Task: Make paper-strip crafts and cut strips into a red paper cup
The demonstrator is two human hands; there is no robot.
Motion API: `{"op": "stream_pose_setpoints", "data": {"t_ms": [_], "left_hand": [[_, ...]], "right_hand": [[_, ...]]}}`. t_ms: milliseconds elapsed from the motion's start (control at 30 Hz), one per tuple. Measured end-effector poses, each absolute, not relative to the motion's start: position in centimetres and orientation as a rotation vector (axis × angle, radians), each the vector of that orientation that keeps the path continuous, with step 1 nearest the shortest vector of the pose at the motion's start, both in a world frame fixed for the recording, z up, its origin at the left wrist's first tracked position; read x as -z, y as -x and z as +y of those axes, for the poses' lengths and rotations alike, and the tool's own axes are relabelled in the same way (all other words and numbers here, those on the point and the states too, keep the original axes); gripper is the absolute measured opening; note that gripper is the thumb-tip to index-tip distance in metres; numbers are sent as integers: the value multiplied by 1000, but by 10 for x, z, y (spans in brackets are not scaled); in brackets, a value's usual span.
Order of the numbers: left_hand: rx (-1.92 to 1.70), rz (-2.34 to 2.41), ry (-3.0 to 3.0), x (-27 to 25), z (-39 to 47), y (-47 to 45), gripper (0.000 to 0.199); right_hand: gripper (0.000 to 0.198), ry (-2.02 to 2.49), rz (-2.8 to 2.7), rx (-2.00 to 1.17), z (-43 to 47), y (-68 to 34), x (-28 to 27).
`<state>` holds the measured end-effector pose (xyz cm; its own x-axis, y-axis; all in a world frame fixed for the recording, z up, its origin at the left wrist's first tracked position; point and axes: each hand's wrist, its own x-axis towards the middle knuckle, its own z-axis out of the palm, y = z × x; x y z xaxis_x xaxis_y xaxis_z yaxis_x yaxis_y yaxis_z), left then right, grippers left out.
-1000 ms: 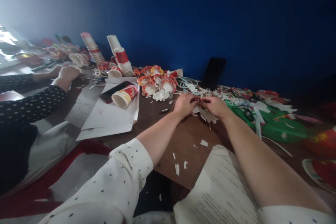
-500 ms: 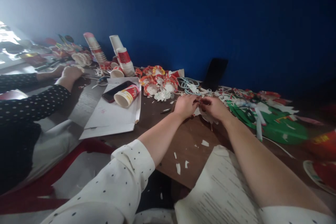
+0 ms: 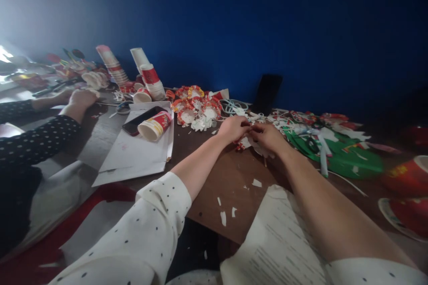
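Observation:
Over the dark brown table, my left hand (image 3: 234,128) and my right hand (image 3: 266,136) meet with fingertips pinched together. Between and below them shows a cut red-and-white paper cup (image 3: 246,142), partly covered by my fingers. Both hands are closed on it. Just beyond, to the left, lies a heap of cut paper cups (image 3: 197,104) with frilled red, yellow and white edges. White paper scraps (image 3: 223,218) are scattered on the table nearer to me. A written sheet of paper (image 3: 274,240) lies by my right forearm.
A paper cup (image 3: 154,125) lies on its side on a phone and white papers (image 3: 133,151). Stacked cups (image 3: 152,81) stand behind. A dark phone (image 3: 267,91) leans on the blue wall. Green sheets (image 3: 354,158) lie right. A co-worker's hands (image 3: 82,98) are at left.
The view has turned slightly right, so the table things sit further left. A red cup at the right edge shows more. My hands stay together on the cut paper cup, with more of its red edge visible.

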<state>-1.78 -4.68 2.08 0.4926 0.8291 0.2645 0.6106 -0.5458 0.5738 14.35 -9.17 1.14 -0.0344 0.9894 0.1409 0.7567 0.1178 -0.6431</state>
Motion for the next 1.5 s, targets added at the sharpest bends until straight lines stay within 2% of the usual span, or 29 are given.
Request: {"op": "stream_pose_setpoints", "data": {"t_ms": [300, 633, 1000, 1500], "left_hand": [[-984, 951, -2452, 6, -41, 21, 26], [-954, 890, -2678, 3, -38, 18, 27], [-832, 823, -2700, 3, -35, 20, 30], [-881, 859, -2621, 4, -34, 23, 28]], "right_hand": [[23, 1743, -1798, -526, -91, -142, -12], [25, 1674, -1813, -528, -92, -142, -10], [25, 1743, -1765, -505, -90, -143, -8], [22, 1715, -1761, -514, -90, -143, -8]]}}
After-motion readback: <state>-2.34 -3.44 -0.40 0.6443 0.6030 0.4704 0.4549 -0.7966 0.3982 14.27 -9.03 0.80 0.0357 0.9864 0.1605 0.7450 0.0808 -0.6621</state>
